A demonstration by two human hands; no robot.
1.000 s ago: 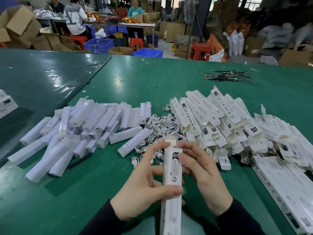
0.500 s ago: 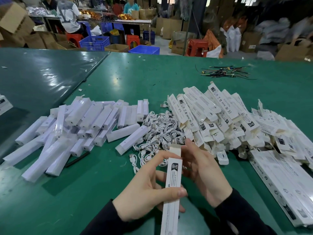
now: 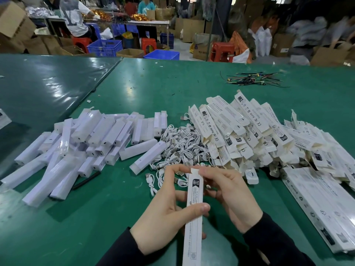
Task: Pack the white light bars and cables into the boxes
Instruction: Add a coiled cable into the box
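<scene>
Head view: left hand [image 3: 165, 221], right hand [image 3: 230, 196] grip box [image 3: 194, 214] above table edge.

Single view, head-mounted, wide-angle. Looks forward and steeply down over a green table [image 3: 192, 89] from the near edge. Very close to both hands: left hand [image 3: 167, 215] and right hand [image 3: 230, 196] fill the lower centre, sleeves cut by the bottom border. Held box [image 3: 194, 217] runs off the bottom edge. Piles on the table at mid-depth. Far table edge and a workshop floor behind, across the top. Strong barrel bending at the borders. No second view, no overlap.
</scene>
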